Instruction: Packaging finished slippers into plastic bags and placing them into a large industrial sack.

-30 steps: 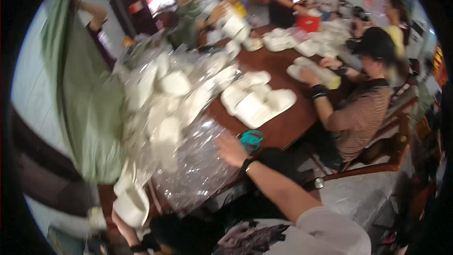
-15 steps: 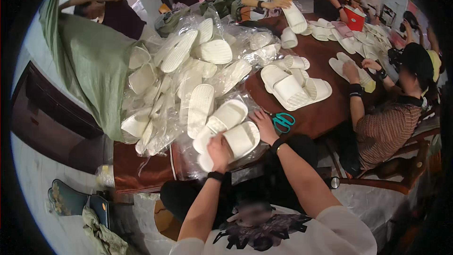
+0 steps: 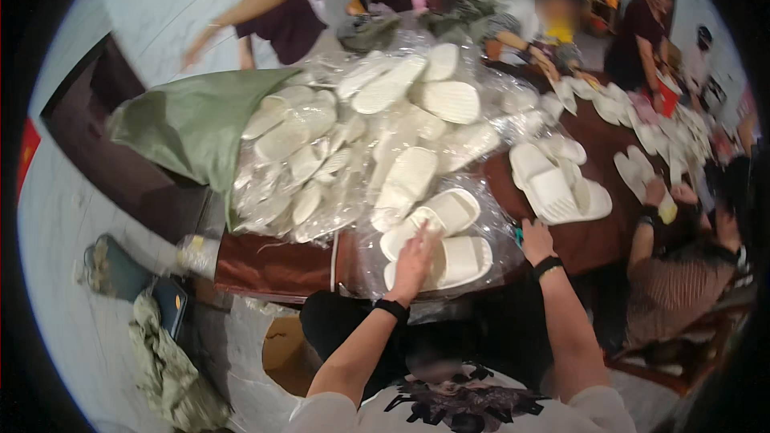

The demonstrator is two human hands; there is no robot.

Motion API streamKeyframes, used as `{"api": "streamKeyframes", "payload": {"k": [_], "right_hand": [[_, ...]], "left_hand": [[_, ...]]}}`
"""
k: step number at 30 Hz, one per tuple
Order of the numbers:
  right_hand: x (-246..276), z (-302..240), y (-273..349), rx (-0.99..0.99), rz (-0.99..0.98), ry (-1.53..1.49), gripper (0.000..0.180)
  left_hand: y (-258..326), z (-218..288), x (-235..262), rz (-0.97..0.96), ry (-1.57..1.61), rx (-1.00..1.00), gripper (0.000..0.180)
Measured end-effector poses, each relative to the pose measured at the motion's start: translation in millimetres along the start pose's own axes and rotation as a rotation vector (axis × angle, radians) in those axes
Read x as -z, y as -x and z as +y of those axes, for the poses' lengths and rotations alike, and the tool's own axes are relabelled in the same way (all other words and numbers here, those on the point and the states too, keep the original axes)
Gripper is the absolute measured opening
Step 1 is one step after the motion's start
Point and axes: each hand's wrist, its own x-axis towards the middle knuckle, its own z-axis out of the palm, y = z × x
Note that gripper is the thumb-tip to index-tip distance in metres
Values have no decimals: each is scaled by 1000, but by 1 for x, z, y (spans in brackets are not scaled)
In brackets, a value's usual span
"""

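Note:
A pair of white slippers lies on clear plastic at the table's front edge. My left hand rests over the slippers with its fingers stretched out, covering part of them. To the right, my right hand is curled over teal-handled scissors; only a sliver of the handle shows beside the fingers, and the blades are hidden. Just beyond that hand sits a stack of white slippers without wrapping.
A heap of white slippers in clear plastic spills from a green sack on the brown table. Co-workers stand or sit around it, one beyond the sack. A red bucket is far right, a cardboard box below.
My head view has swung left. My right hand has moved onto the scissors, and my left fingers have straightened over the slippers. The co-worker beyond the sack has let go of its raised edge, which has dropped.

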Motion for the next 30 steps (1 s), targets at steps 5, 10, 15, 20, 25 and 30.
{"api": "streamKeyframes", "payload": {"k": [5,10,15,20,25,30], "right_hand": [[-4,-15,-9,-30,-112,37,21],[13,-2,-9,-26,-235,-98,42],[48,6,2,-220,-290,-666,51],[79,-28,42,85,-206,-587,59],[114,-100,51,410,-36,-79,65],[118,-136,37,572,17,120,60]], "left_hand": [[7,-16,18,-32,-147,-66,23],[5,-33,39,-70,-74,-174,17],[0,-34,51,-247,307,-53,17],[-7,-29,35,-120,542,32,12],[-16,-41,38,-43,702,230,13],[-24,-39,38,55,610,240,10]]}}
